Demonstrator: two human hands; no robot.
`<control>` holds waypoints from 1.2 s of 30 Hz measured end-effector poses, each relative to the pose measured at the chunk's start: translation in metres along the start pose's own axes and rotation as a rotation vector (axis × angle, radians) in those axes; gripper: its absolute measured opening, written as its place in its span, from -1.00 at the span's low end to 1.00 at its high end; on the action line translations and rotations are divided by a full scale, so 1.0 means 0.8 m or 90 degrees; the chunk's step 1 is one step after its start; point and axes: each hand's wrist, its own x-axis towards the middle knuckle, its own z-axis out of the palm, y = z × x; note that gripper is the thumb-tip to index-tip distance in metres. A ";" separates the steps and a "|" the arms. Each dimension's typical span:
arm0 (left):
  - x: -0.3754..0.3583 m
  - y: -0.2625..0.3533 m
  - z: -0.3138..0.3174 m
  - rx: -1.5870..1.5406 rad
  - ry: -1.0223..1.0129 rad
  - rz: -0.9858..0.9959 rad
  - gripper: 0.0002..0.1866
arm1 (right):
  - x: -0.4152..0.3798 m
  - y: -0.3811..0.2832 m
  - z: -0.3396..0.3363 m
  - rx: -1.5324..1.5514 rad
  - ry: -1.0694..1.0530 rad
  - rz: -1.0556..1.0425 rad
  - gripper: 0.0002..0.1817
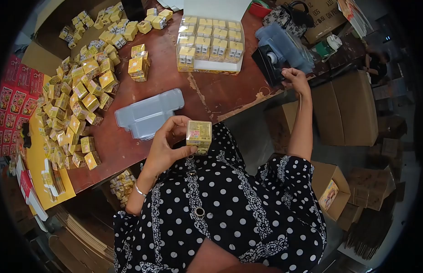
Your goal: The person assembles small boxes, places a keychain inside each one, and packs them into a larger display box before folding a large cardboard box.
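Note:
My left hand (pixel 168 148) is closed around a small gold box (pixel 199 132) with a shiny, clear-looking top, held above my lap. A second gold piece shows just below it, partly hidden by my thumb. At the right, my right hand (pixel 296 81) pinches at the end of a black tape dispenser (pixel 266 68) with a roll in it. Whatever lies between those fingertips is too small to see. On the table by my left hand lies a clear plastic tray (pixel 150 113).
A large pile of gold boxes (pixel 79 98) covers the table's left side. A display box (pixel 209 67) filled with yellow-and-white pieces stands at the back. Blue-tinted clear plastic (pixel 284 43) lies behind the dispenser. Cardboard boxes (pixel 343 109) stand at the right.

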 end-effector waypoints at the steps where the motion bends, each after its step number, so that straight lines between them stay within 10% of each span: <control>1: -0.002 0.000 -0.001 -0.005 0.004 0.004 -0.35 | -0.005 0.001 0.001 0.000 -0.001 -0.003 -0.81; 14: -0.002 0.007 0.014 -0.050 0.014 0.017 -0.39 | -0.028 0.080 0.020 0.264 0.110 -0.186 -0.87; 21: -0.010 0.011 0.014 -0.105 0.072 0.120 -0.37 | -0.014 0.086 0.002 -0.224 0.235 -0.367 -0.86; 27: -0.022 0.021 0.017 -0.053 0.153 0.159 -0.32 | -0.074 0.012 0.028 -0.140 0.319 -0.391 -0.84; 29: -0.019 0.014 0.018 0.040 0.200 0.228 -0.33 | -0.148 -0.054 0.095 0.212 0.158 -0.301 -0.85; 36: -0.016 0.009 0.013 0.396 0.333 0.483 -0.38 | -0.313 -0.133 0.264 0.430 -0.289 -0.221 -0.16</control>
